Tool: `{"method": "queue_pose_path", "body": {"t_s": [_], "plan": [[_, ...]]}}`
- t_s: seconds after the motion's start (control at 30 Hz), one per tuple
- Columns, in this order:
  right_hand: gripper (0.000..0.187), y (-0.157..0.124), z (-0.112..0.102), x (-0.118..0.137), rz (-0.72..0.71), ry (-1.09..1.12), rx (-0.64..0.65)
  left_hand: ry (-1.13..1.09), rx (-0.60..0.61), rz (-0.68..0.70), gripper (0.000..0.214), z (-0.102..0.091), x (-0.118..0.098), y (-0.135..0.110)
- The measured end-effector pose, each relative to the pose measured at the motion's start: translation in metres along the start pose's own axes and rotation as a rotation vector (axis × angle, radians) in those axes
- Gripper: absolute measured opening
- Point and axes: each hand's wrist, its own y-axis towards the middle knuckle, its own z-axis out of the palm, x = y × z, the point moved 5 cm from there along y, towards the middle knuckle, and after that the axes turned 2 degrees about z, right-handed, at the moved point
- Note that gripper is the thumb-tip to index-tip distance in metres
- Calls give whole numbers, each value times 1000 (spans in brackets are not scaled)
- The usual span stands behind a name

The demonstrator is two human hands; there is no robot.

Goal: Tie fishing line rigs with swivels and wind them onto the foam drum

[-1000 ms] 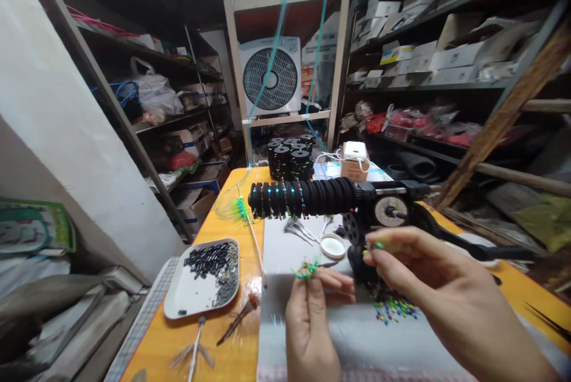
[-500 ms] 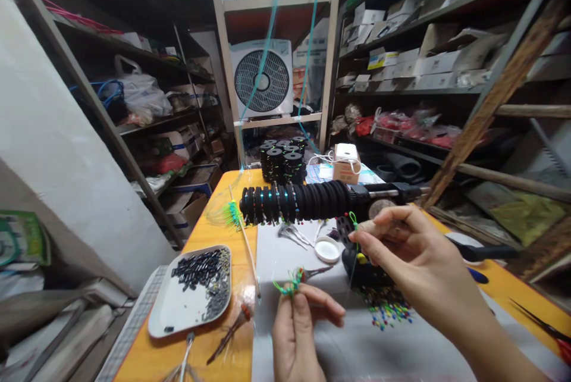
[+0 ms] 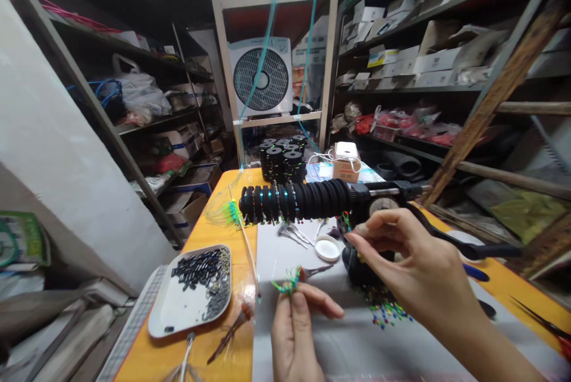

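My left hand [image 3: 297, 334] is low in the middle, thumb and forefinger pinched on a small bundle of green cord loops [image 3: 289, 282]. To its right and higher, my right hand [image 3: 408, 251] is closed at the fingertips on a thin green cord [image 3: 347, 224], whose lower part is hard to make out. Behind both hands a black ribbed rod [image 3: 294, 200] lies level in a clamp, wound with coloured threads and beads. Below my right hand is a spread of small coloured beads [image 3: 388, 307], partly hidden behind the wrist. A white round lid [image 3: 327, 249] lies nearby.
On the left stands a white tray [image 3: 167, 313] of black tubes and small grey pieces. A thin stick [image 3: 248, 245] with green strands lies beside it. Black spools [image 3: 283, 159] are stacked at the back near a box [image 3: 347, 168]. Scissors [image 3: 544, 322] lie at the right edge.
My right hand has shifted slightly left and down, and the green loop above its fingertips has moved the same way. My left hand stays nearly still with its bundle.
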Motion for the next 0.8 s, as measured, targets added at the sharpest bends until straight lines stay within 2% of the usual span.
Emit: {"method": "queue_pose_path", "body": {"t_s": [0.1,0.23,0.37,0.47,0.6,0.8], "plan": [[16,-7,0,0,-26,-33,29,-18,-2,-32,45,1,1,-1],[9,-21,-4,9,-100,-104,56,-111,36,-154,45,4,1,-3],[10,-38,1,27,-186,-52,206,-125,77,-260,46,8,2,-6],[12,-47,9,33,-106,41,315,-72,44,-272,47,8,5,-11],[12,-50,18,36,26,157,370,-64,-70,-318,45,2,19,-19],[12,-48,26,38,114,252,336,28,-2,-303,42,-8,28,-20]]}}
